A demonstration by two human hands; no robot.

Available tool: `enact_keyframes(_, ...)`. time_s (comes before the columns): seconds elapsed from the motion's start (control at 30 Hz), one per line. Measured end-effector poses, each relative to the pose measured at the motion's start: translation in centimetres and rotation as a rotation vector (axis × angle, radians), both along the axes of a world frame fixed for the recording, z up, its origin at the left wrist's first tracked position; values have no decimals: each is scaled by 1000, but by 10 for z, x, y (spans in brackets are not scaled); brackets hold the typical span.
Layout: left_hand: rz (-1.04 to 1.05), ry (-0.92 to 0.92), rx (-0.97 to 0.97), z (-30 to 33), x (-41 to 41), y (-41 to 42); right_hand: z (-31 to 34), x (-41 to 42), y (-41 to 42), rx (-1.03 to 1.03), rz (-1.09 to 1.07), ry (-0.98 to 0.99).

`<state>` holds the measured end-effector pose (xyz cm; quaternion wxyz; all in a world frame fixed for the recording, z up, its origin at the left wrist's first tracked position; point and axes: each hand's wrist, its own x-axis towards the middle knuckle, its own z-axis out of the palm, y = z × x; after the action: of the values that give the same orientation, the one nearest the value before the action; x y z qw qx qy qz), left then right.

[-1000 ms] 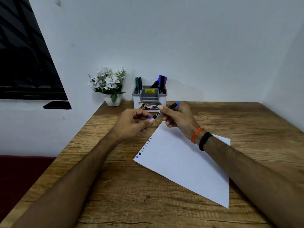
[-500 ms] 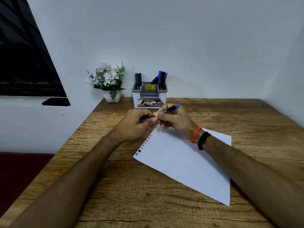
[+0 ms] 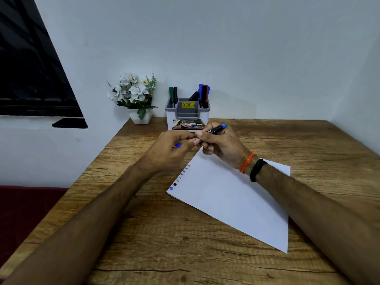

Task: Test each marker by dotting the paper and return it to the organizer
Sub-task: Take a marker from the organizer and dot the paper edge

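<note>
My right hand [image 3: 222, 145] grips a black marker with a blue end [image 3: 217, 128], held above the top corner of the white paper [image 3: 232, 198]. My left hand [image 3: 170, 151] meets it fingertip to fingertip and curls round the blue cap [image 3: 178, 145], of which only a sliver shows. The marker's tip is hidden between the two hands. A row of several coloured dots [image 3: 181, 176] runs along the paper's left edge. Behind the hands stands the grey and white organizer [image 3: 187, 116] with several markers upright in its side slots.
A small white pot of white flowers [image 3: 134, 97] stands left of the organizer in the wall corner. The wooden table [image 3: 164, 243] ends at a left edge beside a dark red surface. A dark window fills the upper left.
The two hands have come together: the gap with the marker's bare tip, visible a second ago, has closed, and the cap in my left hand now sits against the marker.
</note>
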<state>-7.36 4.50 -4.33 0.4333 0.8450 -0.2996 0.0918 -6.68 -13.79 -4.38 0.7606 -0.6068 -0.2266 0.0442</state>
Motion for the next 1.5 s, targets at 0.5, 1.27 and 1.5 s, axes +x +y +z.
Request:
enact_keyframes(0.5,237,175,215,6,1,24,-1,-3,-7,-80,-256,-64)
enact_keyframes(1.27,185,208,358,1,5,19,-15,-38,2,-319,-18,11)
enact_keyframes(1.5,201,250,402,-1,7,19,-14,-37,3,-432,-39,-9)
